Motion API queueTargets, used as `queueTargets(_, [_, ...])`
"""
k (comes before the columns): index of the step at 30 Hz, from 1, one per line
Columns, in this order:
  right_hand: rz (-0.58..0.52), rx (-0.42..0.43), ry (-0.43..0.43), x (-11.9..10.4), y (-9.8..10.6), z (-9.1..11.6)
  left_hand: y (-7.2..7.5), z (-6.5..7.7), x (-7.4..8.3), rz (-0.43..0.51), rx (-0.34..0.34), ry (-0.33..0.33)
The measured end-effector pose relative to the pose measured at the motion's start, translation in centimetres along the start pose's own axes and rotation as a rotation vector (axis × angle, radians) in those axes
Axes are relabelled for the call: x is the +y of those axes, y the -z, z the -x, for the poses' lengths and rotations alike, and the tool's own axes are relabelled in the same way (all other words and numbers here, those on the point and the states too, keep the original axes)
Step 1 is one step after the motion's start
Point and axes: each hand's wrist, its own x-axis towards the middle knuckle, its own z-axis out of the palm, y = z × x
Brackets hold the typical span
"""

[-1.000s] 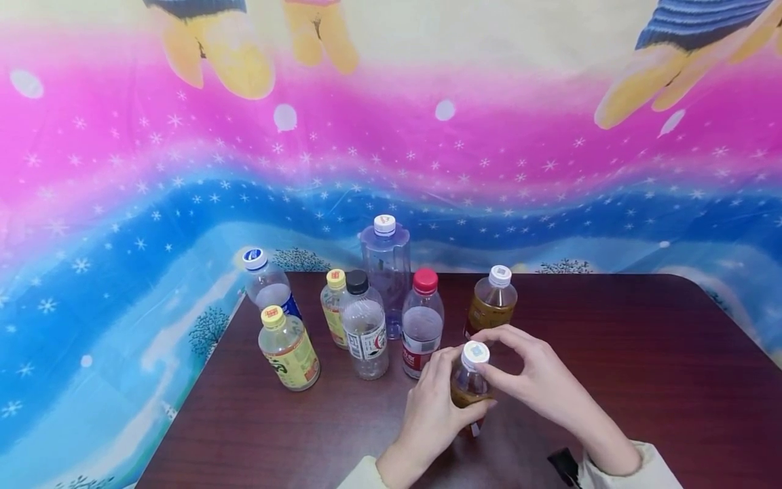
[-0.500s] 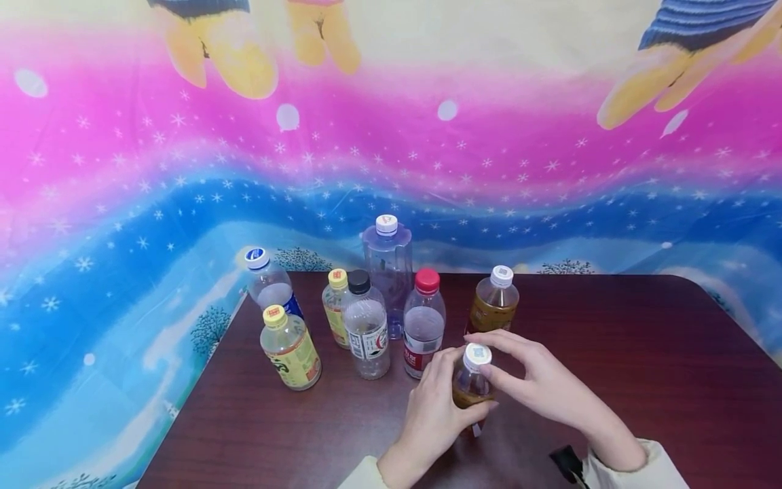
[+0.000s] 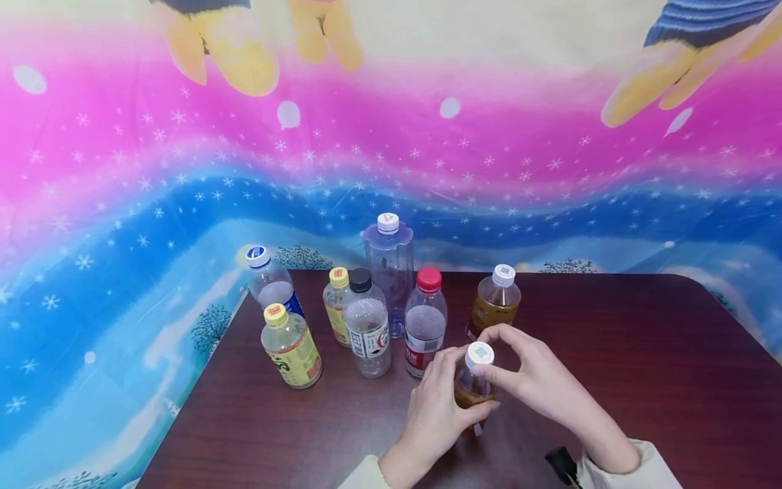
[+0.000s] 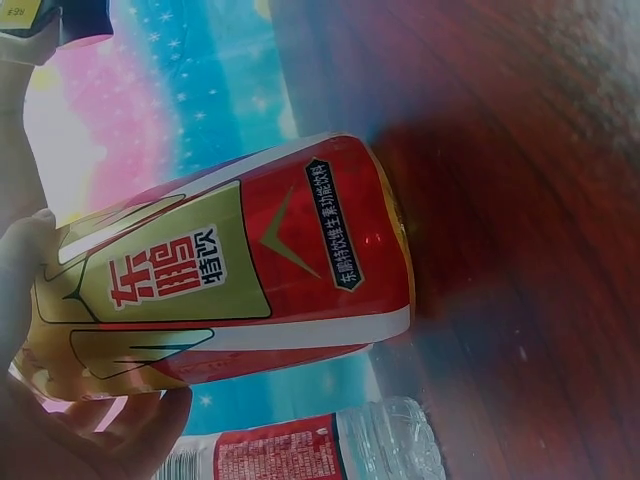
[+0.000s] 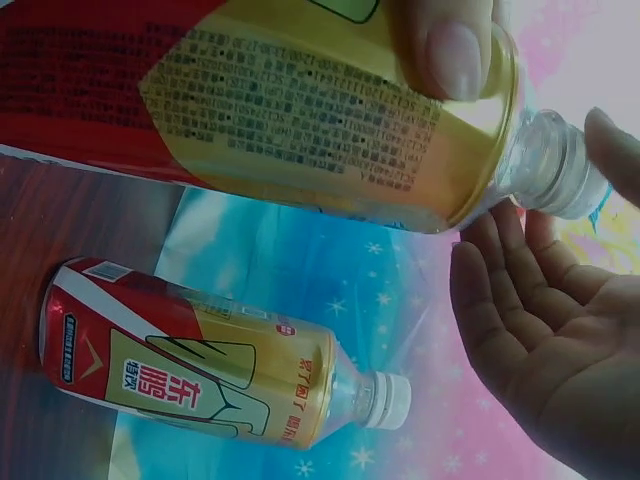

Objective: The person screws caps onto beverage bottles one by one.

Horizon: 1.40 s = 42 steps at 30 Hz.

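Note:
A drink bottle (image 3: 473, 390) with a red-and-gold wrapper and white cap stands on the table in front of the person. My left hand (image 3: 430, 414) grips its upper body, thumb on the near side and fingers round the far side. My right hand (image 3: 544, 373) holds the white cap (image 5: 567, 172) between thumb and fingers; the cap sits on the bottle neck. In the left wrist view the wrapper (image 4: 230, 270) shows large red characters, and the bottle's base meets the table. Part of the bottle is hidden behind the left hand in the head view.
Beyond the hands stands a matching white-capped bottle (image 3: 495, 305). Left of it are a red-capped bottle (image 3: 425, 322), a tall purplish bottle (image 3: 389, 255), a black-capped bottle (image 3: 368, 333), two yellow-capped bottles and a blue-capped bottle (image 3: 271, 288). A patterned cloth (image 3: 391, 149) hangs behind the table (image 3: 641, 353).
My right index finger straightens over the cap half a second ago and is bent again now. The left hand keeps its grip and the bottle stays in place.

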Motion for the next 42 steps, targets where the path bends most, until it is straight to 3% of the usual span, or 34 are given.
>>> queueTargets(10, [-0.044,-0.041,0.149,0.9,0.1,0.5,0.0,0.1,-0.1,0.0,-0.011,0.001])
queueTargets(19, [-0.042,0.09,0.016,0.3,-1.0,0.5,0.0,-0.1,0.1,0.009,-0.028,0.033])
queueTargets(23, [-0.058,0.105,-0.021,0.2,-1.1,0.5,0.1,-0.2,0.1,0.028,-0.047,0.049])
queueTargets(30, [-0.096,0.082,0.039,0.7,-1.1,0.6,0.3,-0.3,0.0,0.044,-0.062,0.053])
queueTargets(33, [-0.111,0.101,0.057,0.7,-1.3,0.7,0.4,-0.2,0.1,0.082,-0.077,0.067])
queueTargets(42, [-0.221,0.143,-0.021,0.8,-2.1,1.1,0.1,0.4,-0.1,0.267,-0.162,0.197])
